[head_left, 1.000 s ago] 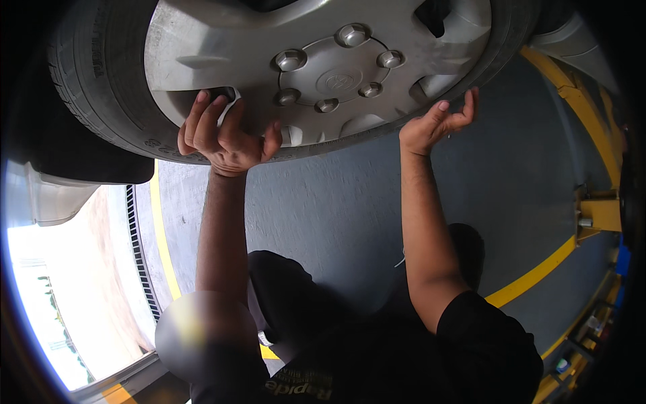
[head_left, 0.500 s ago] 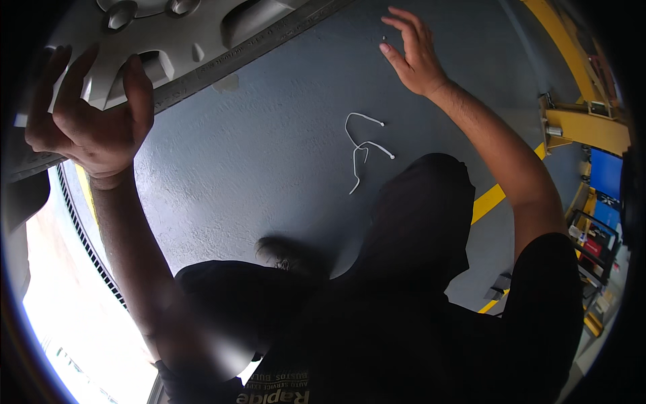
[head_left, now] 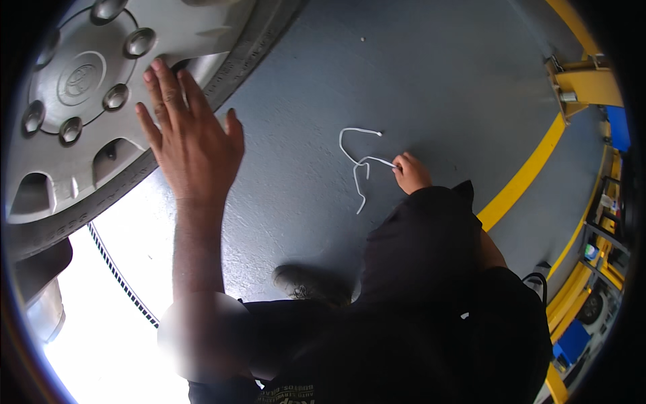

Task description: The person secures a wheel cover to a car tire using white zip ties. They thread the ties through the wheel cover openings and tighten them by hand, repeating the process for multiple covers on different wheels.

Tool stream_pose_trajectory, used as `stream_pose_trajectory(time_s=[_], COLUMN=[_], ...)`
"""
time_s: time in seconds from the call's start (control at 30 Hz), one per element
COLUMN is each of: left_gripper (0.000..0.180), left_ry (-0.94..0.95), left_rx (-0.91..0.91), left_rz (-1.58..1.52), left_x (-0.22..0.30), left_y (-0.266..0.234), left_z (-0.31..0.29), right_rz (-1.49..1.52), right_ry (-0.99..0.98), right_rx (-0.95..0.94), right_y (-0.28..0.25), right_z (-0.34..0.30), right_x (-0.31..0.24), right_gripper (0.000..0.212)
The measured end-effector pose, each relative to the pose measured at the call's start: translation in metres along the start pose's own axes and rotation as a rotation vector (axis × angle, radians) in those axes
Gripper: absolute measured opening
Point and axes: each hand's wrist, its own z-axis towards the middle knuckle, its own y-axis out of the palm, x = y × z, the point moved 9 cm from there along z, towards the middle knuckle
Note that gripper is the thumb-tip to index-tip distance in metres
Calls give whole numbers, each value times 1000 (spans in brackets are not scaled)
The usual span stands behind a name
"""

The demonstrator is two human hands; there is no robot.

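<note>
My left hand [head_left: 198, 145] is stretched out against the silver wheel [head_left: 128, 87], its fingers near the rim by the lug nuts. I cannot tell whether the fingertips touch the metal. At the middle right, my right hand [head_left: 411, 173] pinches one end of a white cable tie [head_left: 380, 160]. That tie lies on the grey floor, crossing another bent white cable tie [head_left: 342, 140]. The fingers hide the tie's end. Part of my right forearm is hidden behind my dark-clothed knee.
A black tyre [head_left: 259, 64] borders the wheel. My shoe [head_left: 296, 281] stands on the floor [head_left: 282, 168]. Yellow lift parts [head_left: 592, 87] and a yellow floor stripe [head_left: 525, 175] run along the right. A tiny pale bit [head_left: 363, 38] lies farther off. A dark grating [head_left: 124, 276] edges bright ground at left.
My right hand has come down from the upper right and taken hold of a cable tie's end. My left hand has moved right and straightened its fingers; more of the wheel shows.
</note>
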Motion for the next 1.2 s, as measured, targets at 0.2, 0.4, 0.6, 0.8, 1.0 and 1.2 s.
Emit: stream_pose_trajectory(time_s=[0.2, 0.4, 0.6, 0.8, 1.0, 1.2], left_gripper=[73, 60, 68, 56, 47, 41], left_ry=[-113, 169, 41, -225, -356, -194], left_rx=[-45, -99, -405, -447, -415, -344], left_rz=[-72, -405, -1009, -1750, -1599, -1423], left_x=[-9, 36, 58, 40, -16, -20], left_y=[-10, -17, 17, 18, 29, 16], left_z=[4, -12, -29, -18, -16, -22], right_rz=[217, 410, 459, 55, 89, -176], right_ry=[93, 83, -415, -790, -437, -972], right_rx=[93, 215, 150, 10, 146, 361], right_y=[-13, -80, -218, -288, -283, -255], right_z=[-6, 14, 79, 102, 123, 68], right_x=[26, 6, -171, -374, -401, -432], right_gripper=[18, 16, 9, 17, 44, 33])
